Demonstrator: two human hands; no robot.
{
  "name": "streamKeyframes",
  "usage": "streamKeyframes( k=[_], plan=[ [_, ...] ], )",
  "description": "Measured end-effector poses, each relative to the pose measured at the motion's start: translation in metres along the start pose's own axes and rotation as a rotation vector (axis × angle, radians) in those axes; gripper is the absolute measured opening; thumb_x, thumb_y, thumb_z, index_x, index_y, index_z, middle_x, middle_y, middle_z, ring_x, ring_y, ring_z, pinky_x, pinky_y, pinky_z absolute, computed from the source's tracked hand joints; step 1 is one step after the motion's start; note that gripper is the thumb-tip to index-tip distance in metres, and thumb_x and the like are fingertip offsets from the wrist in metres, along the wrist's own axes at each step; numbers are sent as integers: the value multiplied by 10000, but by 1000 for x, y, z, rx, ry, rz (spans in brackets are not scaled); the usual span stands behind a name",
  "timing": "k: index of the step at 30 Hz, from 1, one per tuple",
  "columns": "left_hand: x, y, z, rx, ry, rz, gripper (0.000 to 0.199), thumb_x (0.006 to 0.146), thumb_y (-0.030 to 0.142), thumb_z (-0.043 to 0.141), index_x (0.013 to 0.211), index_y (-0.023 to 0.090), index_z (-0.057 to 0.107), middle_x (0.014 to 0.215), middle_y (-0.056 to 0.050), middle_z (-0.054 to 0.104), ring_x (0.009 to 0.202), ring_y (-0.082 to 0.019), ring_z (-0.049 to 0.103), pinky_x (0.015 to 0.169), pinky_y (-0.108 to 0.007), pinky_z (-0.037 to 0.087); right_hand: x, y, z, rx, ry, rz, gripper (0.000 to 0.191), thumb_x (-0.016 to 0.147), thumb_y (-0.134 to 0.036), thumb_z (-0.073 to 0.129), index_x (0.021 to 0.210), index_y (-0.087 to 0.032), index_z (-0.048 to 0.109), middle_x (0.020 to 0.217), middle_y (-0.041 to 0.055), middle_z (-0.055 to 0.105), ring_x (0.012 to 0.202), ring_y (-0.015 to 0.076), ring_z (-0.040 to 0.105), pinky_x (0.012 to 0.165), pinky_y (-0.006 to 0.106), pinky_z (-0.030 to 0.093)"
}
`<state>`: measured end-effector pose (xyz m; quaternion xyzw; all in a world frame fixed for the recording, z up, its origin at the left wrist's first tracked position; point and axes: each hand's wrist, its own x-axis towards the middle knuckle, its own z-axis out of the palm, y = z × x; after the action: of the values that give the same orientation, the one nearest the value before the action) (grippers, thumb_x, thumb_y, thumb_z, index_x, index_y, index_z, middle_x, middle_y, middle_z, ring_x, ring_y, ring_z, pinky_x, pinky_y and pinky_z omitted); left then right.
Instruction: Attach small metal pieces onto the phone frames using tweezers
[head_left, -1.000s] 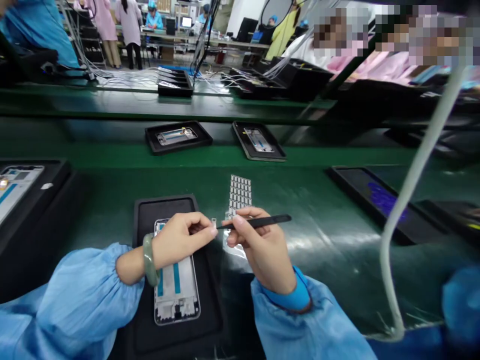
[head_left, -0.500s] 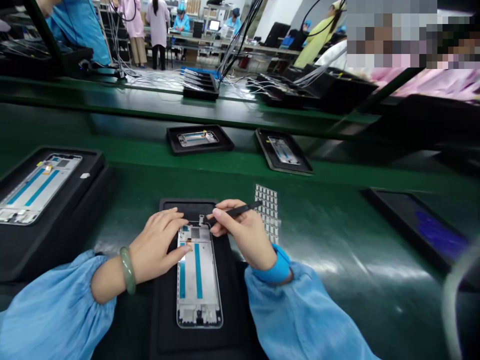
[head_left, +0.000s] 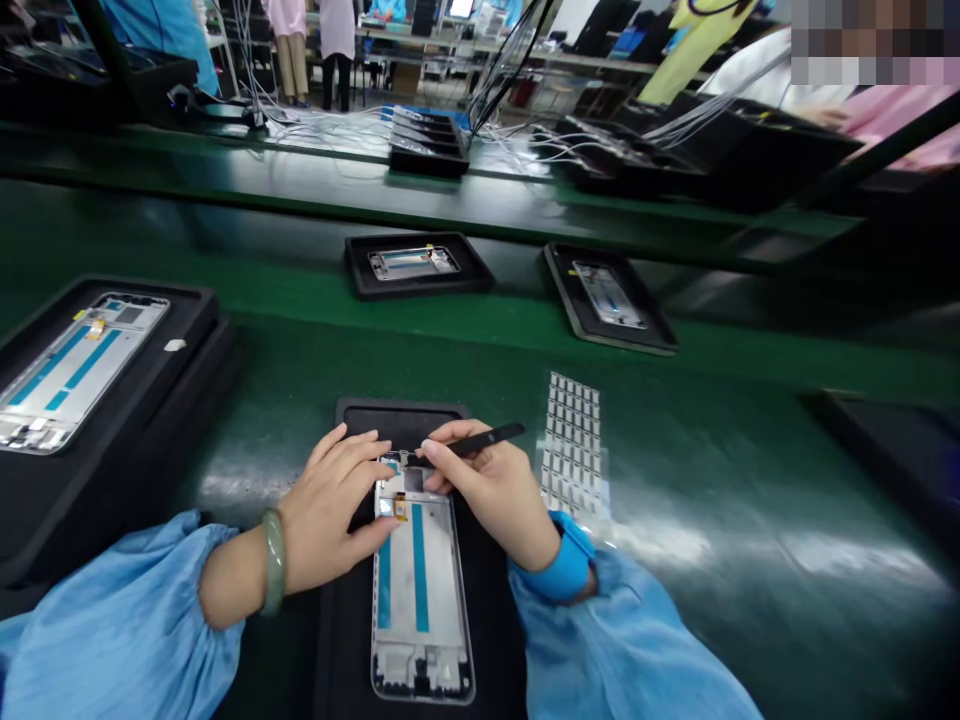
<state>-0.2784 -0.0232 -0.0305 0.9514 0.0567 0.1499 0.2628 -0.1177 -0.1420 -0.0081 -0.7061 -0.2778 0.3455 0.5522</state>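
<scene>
A silver phone mid-frame (head_left: 420, 600) with blue strips and a small yellow-orange tab lies face up in a black rubber tray (head_left: 360, 415). My left hand (head_left: 330, 510) rests with fingers apart on the frame's upper left edge. My right hand (head_left: 487, 495) is shut on black tweezers (head_left: 480, 441), their tip at the frame's top end. A tiny pale piece shows at the tip, though I cannot tell if it is held. To the right of my right hand lies a sheet of small silver labels (head_left: 574, 445).
A green conveyor belt (head_left: 675, 480) runs under everything. A black tray (head_left: 112, 300) holding another phone frame stands at left, and more trays sit farther along. Beyond them are a wire-strewn bench (head_left: 337, 170) and several co-workers.
The tweezers tip has moved from beside the label sheet to the frame's top end. My left hand has spread onto the frame, and the view has swung, shifting the scene.
</scene>
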Motion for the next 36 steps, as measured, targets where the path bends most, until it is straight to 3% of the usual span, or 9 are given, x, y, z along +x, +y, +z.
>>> streamKeyframes(
  k=[19,27,31,36],
  plan=[
    [0,2,0,0,24,10,272,843,276,554,1100,201,504,1259,-83,527,1277,-233,386,1099,-521,220,-1,1,4,-103,8,-40,246,778,-394,641,858,-174,565,595,-11,625,486,133,634,483,215,502],
    [3,9,-8,162,-8,56,339,877,272,501,1209,208,510,1274,-91,529,1249,-258,428,1085,-525,264,0,2,4,-147,8,-53,216,790,-380,631,857,-185,569,605,-14,630,510,146,647,501,228,505],
    [6,13,-9,212,-35,61,251,888,268,484,1115,191,557,1246,-92,558,1240,-263,443,1093,-548,235,-2,3,4,-175,-1,-74,206,796,-376,623,863,-190,569,593,-20,624,516,151,650,512,235,504],
    [1,11,-3,133,27,29,274,892,265,483,1135,137,492,1256,-110,556,1262,-237,427,1116,-531,220,-1,6,4,-169,-9,-85,199,799,-374,616,871,-195,568,652,-14,636,532,152,656,513,241,507]
  ],
)
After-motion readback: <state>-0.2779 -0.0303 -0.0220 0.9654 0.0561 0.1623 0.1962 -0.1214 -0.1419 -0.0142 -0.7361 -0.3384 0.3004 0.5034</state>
